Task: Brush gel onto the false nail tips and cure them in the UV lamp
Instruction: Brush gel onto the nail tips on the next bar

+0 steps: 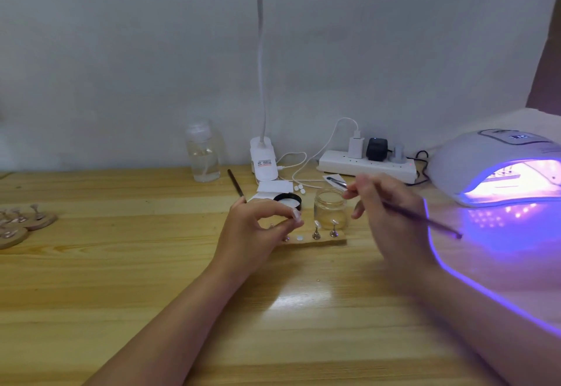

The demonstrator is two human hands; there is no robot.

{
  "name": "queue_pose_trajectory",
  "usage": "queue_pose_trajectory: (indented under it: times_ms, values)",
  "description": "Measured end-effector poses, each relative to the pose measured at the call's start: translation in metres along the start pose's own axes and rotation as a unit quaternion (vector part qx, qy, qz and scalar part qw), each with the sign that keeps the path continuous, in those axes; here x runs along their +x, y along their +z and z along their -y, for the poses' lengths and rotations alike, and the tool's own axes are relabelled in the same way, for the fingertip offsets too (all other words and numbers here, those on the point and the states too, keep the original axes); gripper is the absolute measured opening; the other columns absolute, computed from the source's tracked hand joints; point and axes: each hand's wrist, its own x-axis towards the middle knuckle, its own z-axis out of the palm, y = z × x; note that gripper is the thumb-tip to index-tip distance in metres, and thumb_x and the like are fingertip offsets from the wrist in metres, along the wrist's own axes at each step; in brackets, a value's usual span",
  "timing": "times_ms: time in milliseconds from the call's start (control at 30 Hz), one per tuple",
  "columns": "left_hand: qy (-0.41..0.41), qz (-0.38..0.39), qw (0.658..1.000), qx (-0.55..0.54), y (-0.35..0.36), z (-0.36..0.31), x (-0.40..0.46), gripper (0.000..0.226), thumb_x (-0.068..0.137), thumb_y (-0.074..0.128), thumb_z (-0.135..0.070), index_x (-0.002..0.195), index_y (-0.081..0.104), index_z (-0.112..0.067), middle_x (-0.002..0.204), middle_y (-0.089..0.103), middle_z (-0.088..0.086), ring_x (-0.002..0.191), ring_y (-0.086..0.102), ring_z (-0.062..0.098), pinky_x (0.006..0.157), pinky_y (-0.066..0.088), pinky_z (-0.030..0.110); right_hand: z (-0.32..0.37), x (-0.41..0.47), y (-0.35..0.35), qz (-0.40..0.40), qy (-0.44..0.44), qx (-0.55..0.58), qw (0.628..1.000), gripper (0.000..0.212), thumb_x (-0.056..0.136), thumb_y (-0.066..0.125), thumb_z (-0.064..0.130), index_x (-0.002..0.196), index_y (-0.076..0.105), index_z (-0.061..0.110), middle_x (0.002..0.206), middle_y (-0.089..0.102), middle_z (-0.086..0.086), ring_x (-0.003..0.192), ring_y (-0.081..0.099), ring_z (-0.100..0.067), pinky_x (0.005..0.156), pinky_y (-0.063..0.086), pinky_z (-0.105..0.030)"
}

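Rightward, gripped a gel brush point(403, 209) in right hand point(391, 212) above the glass jar point(330, 208). Leftward, pinched a nail tip point(296, 215) in left hand point(258, 228) over the wooden holder point(318, 240).

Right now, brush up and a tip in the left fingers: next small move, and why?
Probably dip the brush into the open gel jar. The right hand holds it with the bristle end just above the jar's mouth, and the left hand pinches a nail tip lifted off the wooden stand, ready for coating. Whether the bristles already carry gel cannot be told.
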Motion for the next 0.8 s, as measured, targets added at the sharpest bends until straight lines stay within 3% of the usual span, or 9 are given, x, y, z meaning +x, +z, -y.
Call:
queue_pose_trajectory:
  times_ms: [133, 233, 433, 600, 733, 800]
  values:
    - [-0.003, -0.014, 0.999, -0.032, 0.001, 0.002, -0.004, 0.013, 0.07, 0.074, -0.015, 0.077, 0.074, -0.026, 0.073, 0.066, -0.02, 0.078, 0.059, -0.006, 0.095, 0.035, 0.054, 0.0, -0.021, 0.006, 0.057, -0.036, -0.054, 0.996, 0.022, 0.089, 0.059, 0.028, 0.068, 0.062, 0.028, 0.068, 0.064, 0.016, 0.062, 0.059, 0.001, 0.06, 0.04, -0.006]
    - [-0.011, -0.002, 0.999, -0.03, 0.002, 0.002, -0.006, 0.011, 0.073, 0.073, -0.015, 0.082, 0.075, -0.021, 0.076, 0.065, -0.015, 0.077, 0.056, -0.003, 0.096, 0.035, 0.057, 0.002, -0.025, 0.006, 0.067, -0.059, -0.013, 0.996, 0.036, 0.088, 0.045, 0.036, 0.06, 0.061, 0.02, 0.062, 0.063, 0.011, 0.057, 0.057, 0.001, 0.059, 0.039, -0.006]
    - [0.001, -0.004, 1.0, -0.014, 0.004, 0.002, -0.006, 0.014, 0.073, 0.073, -0.013, 0.08, 0.072, -0.026, 0.073, 0.064, -0.011, 0.075, 0.056, 0.005, 0.097, 0.033, 0.057, -0.003, -0.027, 0.008, 0.069, -0.088, -0.028, 0.993, 0.039, 0.09, 0.038, 0.039, 0.07, 0.065, 0.02, 0.064, 0.064, 0.004, 0.058, 0.057, -0.004, 0.058, 0.043, -0.014]
    - [0.006, -0.006, 1.0, -0.006, 0.005, 0.002, -0.006, 0.016, 0.073, 0.074, -0.012, 0.081, 0.073, -0.025, 0.073, 0.063, -0.013, 0.074, 0.052, -0.003, 0.097, 0.032, 0.059, -0.005, -0.03, 0.009, 0.07, -0.07, 0.023, 0.995, 0.045, 0.087, 0.042, 0.039, 0.058, 0.065, 0.013, 0.055, 0.063, 0.003, 0.05, 0.055, 0.0, 0.054, 0.04, -0.007]
    - [0.011, -0.007, 1.0, -0.004, 0.005, 0.002, -0.006, 0.016, 0.072, 0.074, -0.011, 0.082, 0.073, -0.024, 0.073, 0.063, -0.013, 0.074, 0.051, -0.003, 0.096, 0.033, 0.059, -0.003, -0.028, 0.008, 0.066, -0.111, -0.035, 0.991, 0.034, 0.088, 0.043, 0.038, 0.068, 0.066, 0.022, 0.062, 0.063, 0.015, 0.058, 0.059, 0.002, 0.058, 0.041, -0.007]
    - [0.011, -0.006, 1.0, -0.004, 0.005, 0.003, -0.006, 0.018, 0.072, 0.074, -0.011, 0.083, 0.072, -0.025, 0.074, 0.063, -0.012, 0.074, 0.051, -0.003, 0.096, 0.034, 0.058, -0.005, -0.029, 0.008, 0.075, -0.109, -0.036, 0.991, 0.036, 0.088, 0.042, 0.038, 0.067, 0.066, 0.021, 0.057, 0.062, 0.013, 0.059, 0.06, 0.002, 0.059, 0.042, -0.008]
